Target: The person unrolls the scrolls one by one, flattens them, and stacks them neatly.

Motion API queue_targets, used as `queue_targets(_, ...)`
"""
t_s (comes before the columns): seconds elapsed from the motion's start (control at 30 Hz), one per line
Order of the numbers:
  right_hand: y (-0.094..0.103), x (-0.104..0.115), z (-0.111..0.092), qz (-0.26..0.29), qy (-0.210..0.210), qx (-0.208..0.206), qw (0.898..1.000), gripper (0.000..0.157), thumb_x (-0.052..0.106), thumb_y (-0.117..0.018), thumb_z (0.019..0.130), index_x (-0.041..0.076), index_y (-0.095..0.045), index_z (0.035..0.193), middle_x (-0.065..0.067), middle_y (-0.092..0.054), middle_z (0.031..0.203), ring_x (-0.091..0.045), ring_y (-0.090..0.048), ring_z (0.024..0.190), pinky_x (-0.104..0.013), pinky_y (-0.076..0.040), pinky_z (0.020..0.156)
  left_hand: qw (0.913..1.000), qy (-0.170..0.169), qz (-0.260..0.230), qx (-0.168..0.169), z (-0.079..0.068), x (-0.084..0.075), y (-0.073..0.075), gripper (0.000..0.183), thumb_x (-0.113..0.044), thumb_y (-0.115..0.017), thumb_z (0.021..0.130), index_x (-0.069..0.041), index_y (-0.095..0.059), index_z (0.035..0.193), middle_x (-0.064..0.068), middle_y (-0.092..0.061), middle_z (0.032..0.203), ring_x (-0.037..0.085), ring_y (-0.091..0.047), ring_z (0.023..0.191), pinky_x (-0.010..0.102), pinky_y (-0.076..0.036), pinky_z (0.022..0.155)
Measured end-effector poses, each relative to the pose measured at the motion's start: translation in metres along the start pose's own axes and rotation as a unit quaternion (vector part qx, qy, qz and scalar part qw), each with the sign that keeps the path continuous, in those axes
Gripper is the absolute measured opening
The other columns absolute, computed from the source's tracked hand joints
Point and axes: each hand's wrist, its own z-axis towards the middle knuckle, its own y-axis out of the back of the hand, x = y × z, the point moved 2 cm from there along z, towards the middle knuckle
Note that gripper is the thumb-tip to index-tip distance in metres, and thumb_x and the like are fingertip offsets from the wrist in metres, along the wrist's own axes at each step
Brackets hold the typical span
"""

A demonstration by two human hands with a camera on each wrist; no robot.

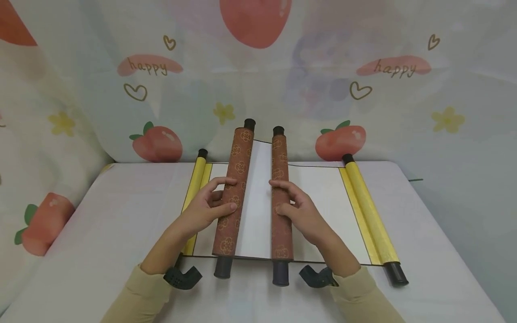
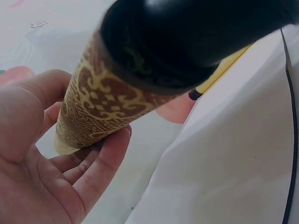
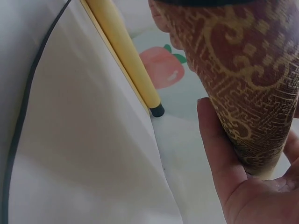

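Observation:
A scroll with two brown, gold-patterned rolls and black end knobs stands out in the middle of the head view, a strip of white paper (image 1: 256, 202) between the rolls. My left hand (image 1: 198, 214) grips the left roll (image 1: 239, 154), thumb on the near side and fingers curled round it. The right roll (image 1: 279, 157) is held by my right hand (image 1: 304, 214) in the same way. In the left wrist view a black knob (image 2: 201, 37) covers much of the roll. Fingers and thumb lie round the patterned roll (image 3: 254, 70) in the right wrist view.
Beneath lies a second white sheet (image 1: 323, 197), dark-edged, with a yellow roller on the left (image 1: 198, 179) and another yellow roller on the right (image 1: 371, 211). The white-covered table (image 1: 133, 215) meets a fruit-patterned cloth (image 1: 258, 89) behind.

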Motion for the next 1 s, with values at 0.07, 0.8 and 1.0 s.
queue_targets(0.07,0.001,0.0,0.0,0.001,0.003,0.0,1.0,0.055,0.001,-0.054,0.092,0.02,-0.051,0.143,-0.008,-0.046,0.141,-0.025,-0.051,0.095,-0.031,-0.05,0.069,1.0,0.003,0.002,-0.003,0.0,0.0,0.001,0.055,-0.015,-0.071,0.094,-0.025,-0.046,0.142,0.018,-0.052,0.136,0.032,-0.06,0.117,0.042,-0.057,0.083)
queue_targets(0.8,0.012,0.001,0.002,-0.001,-0.015,0.004,1.0,0.05,0.008,-0.061,0.096,0.018,-0.049,0.143,-0.013,-0.045,0.142,-0.029,-0.061,0.107,-0.037,-0.056,0.079,0.9999,-0.008,-0.003,-0.006,0.001,0.002,0.013,0.055,-0.015,-0.07,0.094,-0.024,-0.046,0.143,0.02,-0.055,0.131,0.029,-0.063,0.11,0.041,-0.057,0.081)
queue_targets(1.0,0.012,0.001,0.001,0.003,-0.006,0.0,1.0,0.053,-0.001,-0.052,0.093,0.014,-0.048,0.143,-0.012,-0.043,0.144,-0.029,-0.056,0.103,-0.033,-0.053,0.075,0.9999,0.007,-0.007,-0.011,-0.001,0.0,0.013,0.054,-0.017,-0.071,0.094,-0.027,-0.048,0.142,0.019,-0.056,0.131,0.029,-0.062,0.113,0.042,-0.057,0.082)
